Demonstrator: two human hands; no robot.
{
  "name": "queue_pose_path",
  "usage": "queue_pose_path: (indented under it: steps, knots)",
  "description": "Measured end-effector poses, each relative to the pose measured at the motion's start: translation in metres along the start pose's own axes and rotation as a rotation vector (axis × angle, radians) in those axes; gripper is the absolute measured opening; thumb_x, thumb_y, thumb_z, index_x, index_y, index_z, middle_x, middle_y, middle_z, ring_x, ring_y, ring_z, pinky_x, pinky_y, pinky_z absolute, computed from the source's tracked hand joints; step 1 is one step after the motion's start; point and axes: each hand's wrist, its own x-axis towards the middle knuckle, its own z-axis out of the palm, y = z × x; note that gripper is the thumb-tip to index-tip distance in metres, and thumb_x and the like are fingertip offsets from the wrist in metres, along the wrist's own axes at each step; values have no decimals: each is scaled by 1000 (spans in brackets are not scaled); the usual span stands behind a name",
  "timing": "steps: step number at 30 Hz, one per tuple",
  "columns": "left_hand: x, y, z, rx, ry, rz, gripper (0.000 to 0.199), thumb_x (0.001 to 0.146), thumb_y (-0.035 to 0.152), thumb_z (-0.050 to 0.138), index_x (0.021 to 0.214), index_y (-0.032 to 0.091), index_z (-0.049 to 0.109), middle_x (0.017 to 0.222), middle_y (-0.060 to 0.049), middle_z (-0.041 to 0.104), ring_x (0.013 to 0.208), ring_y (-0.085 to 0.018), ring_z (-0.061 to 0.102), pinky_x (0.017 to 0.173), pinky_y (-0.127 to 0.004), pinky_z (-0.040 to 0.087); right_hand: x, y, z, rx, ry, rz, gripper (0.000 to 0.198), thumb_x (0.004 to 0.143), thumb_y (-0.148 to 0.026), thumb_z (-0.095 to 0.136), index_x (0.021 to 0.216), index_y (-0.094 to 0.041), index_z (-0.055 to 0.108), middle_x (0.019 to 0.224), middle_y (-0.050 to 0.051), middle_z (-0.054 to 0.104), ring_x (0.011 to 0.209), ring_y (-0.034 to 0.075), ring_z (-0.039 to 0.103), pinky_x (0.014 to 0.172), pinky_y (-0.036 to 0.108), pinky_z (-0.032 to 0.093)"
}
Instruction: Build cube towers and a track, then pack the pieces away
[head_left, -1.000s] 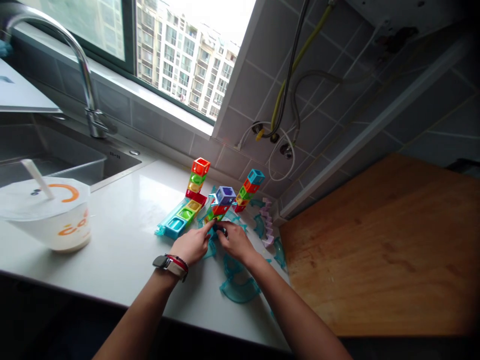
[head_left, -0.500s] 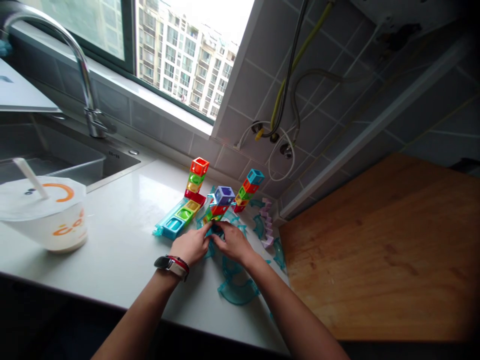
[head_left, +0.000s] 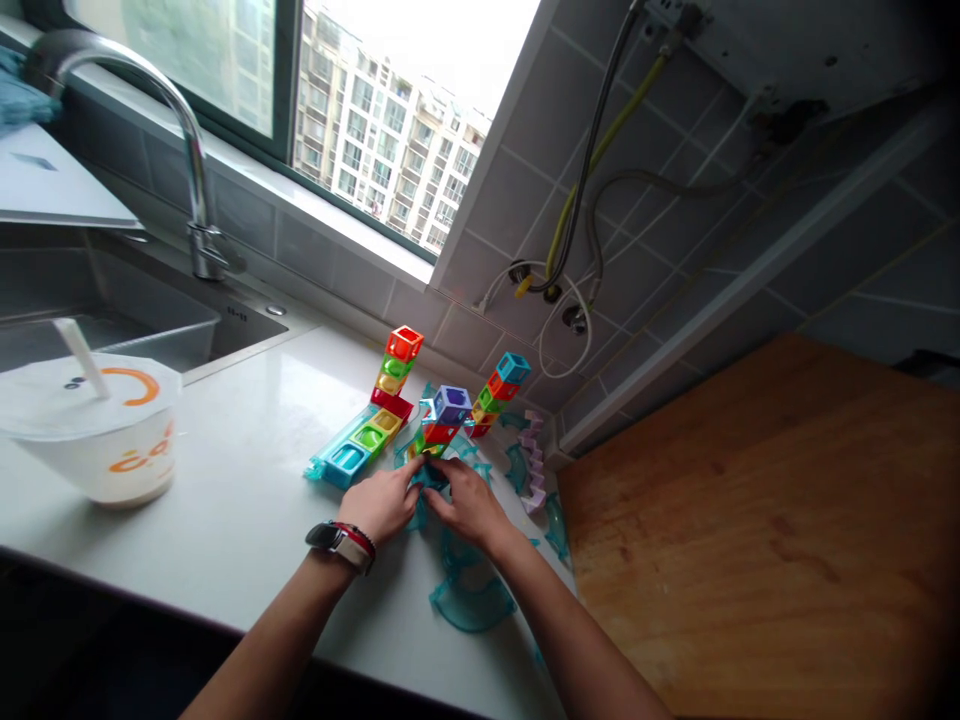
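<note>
- Two bare hands meet at the foot of the purple-topped block tower (head_left: 452, 405).
- Left hand (head_left: 381, 502): fingertips at a dark blue block (head_left: 433, 477) low at the tower's near side; whether clamped, cannot tell.
- Right hand (head_left: 471, 503): thumb and index finger about the same block; firmness of grip cannot be told.
- Red-topped tower (head_left: 405, 346) upright, left; blue-topped tower (head_left: 514, 369) upright, right.
- Teal curved track piece (head_left: 474, 606) on white counter (head_left: 255, 530), beside the right forearm.
</note>
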Motion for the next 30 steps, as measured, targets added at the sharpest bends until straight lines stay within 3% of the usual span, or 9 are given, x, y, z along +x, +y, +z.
queue_pose_path:
  steps: [14, 19, 23, 30]
  knots:
    - [0, -1, 2, 11, 8, 24, 57, 102, 41, 40, 159, 33, 42, 123, -17, 75, 105, -37, 75, 82, -45, 56, -26, 22, -4, 166, 167, -26, 26, 91, -23, 69, 116, -23, 73, 100, 5, 75, 89, 23, 69, 84, 35, 56]
    - [0, -5, 5, 18, -10, 39, 76, 93, 35, 60, 163, 33, 32, 114, -13, 76, 98, -34, 75, 77, -40, 56, -35, 26, -3, 173, 236, -42, 21, 94, -24, 66, 113, -24, 74, 94, 6, 73, 91, 25, 68, 82, 37, 55]
    - [0, -6, 7, 28, -20, 39, 81, 90, 29, 63, 164, 32, 29, 109, -13, 76, 95, -33, 75, 76, -38, 54, -35, 26, -7, 173, 287, -33, 15, 94, -25, 65, 105, -25, 75, 92, 5, 73, 87, 24, 67, 79, 36, 54]
    - [-5, -3, -1, 10, 21, 96, 67, 93, 31, 63, 158, 30, 43, 111, -10, 75, 98, -29, 73, 74, -34, 52, -37, 22, -25, 260, 441, 69, 14, 95, -30, 65, 103, -22, 74, 93, 5, 73, 76, 19, 67, 71, 31, 56]
